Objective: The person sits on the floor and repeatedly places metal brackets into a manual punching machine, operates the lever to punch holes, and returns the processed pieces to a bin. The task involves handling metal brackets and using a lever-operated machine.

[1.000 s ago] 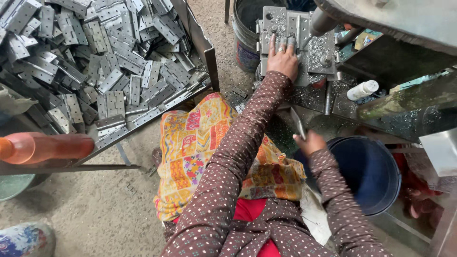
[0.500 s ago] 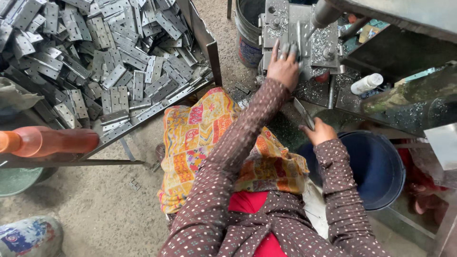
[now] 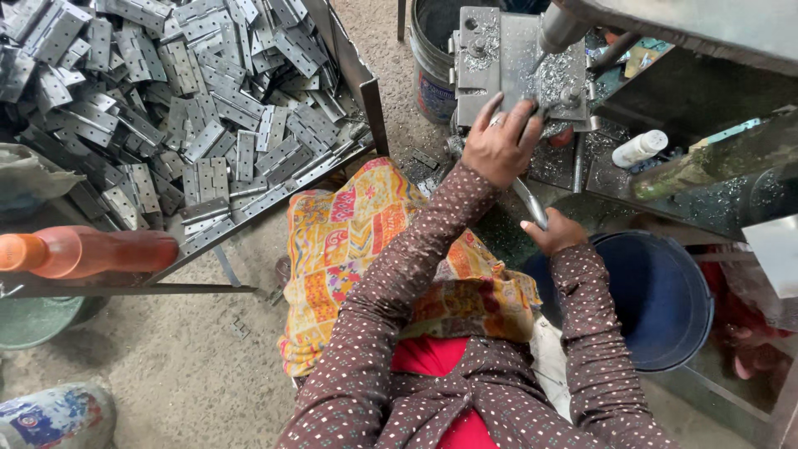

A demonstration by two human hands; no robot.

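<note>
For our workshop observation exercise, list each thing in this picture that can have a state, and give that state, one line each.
Left hand: palm down, pressing on the metal plate.
Right hand: closed in a grip on the lever handle.
Hinges: piled loose in the tray.
Blue bucket: uncovered, contents unclear.
Orange bottle: lying on its side.
White bottle: lying down, capped.

A heap of grey metal hinges fills the tray at left. An orange bottle lies near it, a blue bucket stands at right.
</note>
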